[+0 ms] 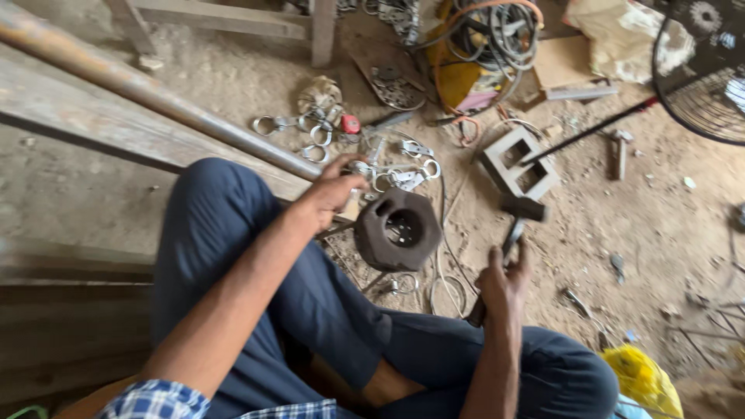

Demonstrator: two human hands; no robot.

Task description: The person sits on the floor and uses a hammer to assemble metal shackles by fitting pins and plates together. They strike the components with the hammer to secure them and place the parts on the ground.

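I sit on a dirt floor with my knees up. My right hand (pixel 503 278) grips the handle of a hammer (pixel 521 208), whose dark head hangs just right of a big rusty hexagonal nut-shaped block (pixel 397 230). My left hand (pixel 335 190) reaches past my left knee to the block's upper left edge, fingers curled on a small shiny metal piece; what it pinches is hard to tell. Several steel rings and clamps (pixel 403 174) lie just beyond the block.
A long pipe (pixel 155 95) lies on a wooden plank at left. A grey two-hole block (pixel 518 163), a black rod (pixel 590 130), coiled cables (pixel 489 39), a fan (pixel 706 70) and a yellow bag (pixel 640 376) surround the spot.
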